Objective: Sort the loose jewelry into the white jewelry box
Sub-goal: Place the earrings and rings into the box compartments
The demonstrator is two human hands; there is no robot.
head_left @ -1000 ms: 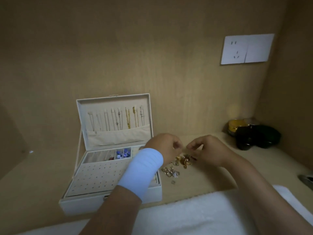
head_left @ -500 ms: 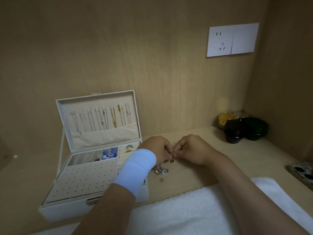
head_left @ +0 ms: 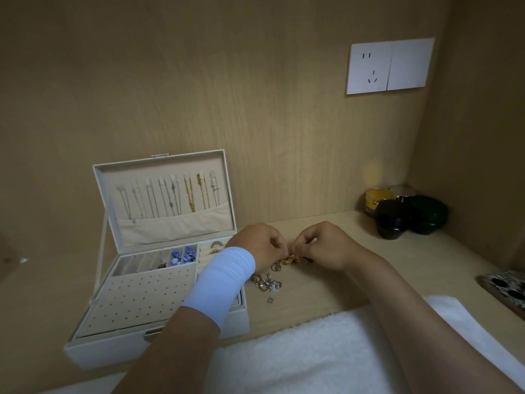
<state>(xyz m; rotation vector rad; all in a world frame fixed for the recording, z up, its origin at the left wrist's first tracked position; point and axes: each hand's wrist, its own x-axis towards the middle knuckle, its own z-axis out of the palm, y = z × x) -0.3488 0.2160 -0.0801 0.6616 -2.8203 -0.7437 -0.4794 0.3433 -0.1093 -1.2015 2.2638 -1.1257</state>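
Gold piece (head_left: 290, 259), just right of the box (head_left: 93, 351), is pinched by the curled fingertips of left hand (head_left: 260, 245) and right hand (head_left: 326, 247); better to untangle it slowly, low over the pile (head_left: 267, 283).

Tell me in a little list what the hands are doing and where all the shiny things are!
box: white jewelry box, lid open, on the left of the desk
lid: necklaces hang in a row
tray: blue beads in a back compartment
left hand: fingers pinch the gold piece, right of the box
right hand: fingers pinch the same gold piece
loose pile: silver and gold bits on the desk beside the box
back corner: dark jars
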